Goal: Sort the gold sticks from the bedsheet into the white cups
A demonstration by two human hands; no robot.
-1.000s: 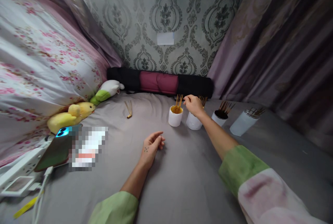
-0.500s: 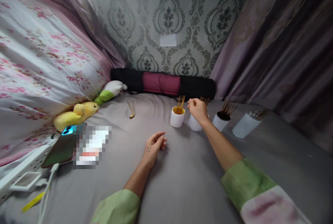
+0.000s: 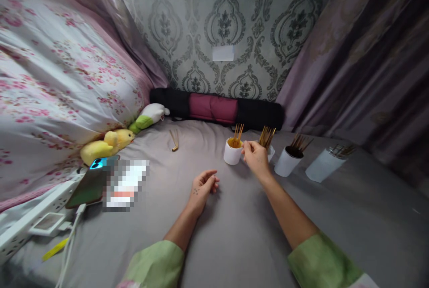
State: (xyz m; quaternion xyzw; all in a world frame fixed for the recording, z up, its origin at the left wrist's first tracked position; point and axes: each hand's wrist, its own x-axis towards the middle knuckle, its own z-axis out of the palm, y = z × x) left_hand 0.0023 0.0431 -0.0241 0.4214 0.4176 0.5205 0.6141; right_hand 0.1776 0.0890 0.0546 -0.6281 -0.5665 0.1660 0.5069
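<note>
My right hand (image 3: 256, 157) is closed in a pinch just right of a white cup (image 3: 232, 154) with a yellow inside, which holds several thin sticks (image 3: 238, 133). What the fingertips hold, if anything, is too small to make out. Behind that hand a second white cup (image 3: 271, 154) is mostly hidden, with a bunch of sticks (image 3: 267, 136) rising from it. Lower and to the left, my left hand (image 3: 201, 192) hovers or rests over the grey sheet (image 3: 228, 243), loosely bent, fingers partly apart, holding nothing.
Rightward stand a dark-lined white cup (image 3: 287, 163) and a taller white container (image 3: 324, 165), both with sticks. A few loose sticks (image 3: 174, 141) lie at centre-left. Plush toys (image 3: 109, 146), a phone (image 3: 89, 185), a power strip (image 3: 20, 230) and cables line the left; a black-and-maroon roll (image 3: 214, 108) lies behind.
My right hand has come down and nearer to me, uncovering the sticks in the second cup. My left hand keeps its place. The whole view has shifted slightly.
</note>
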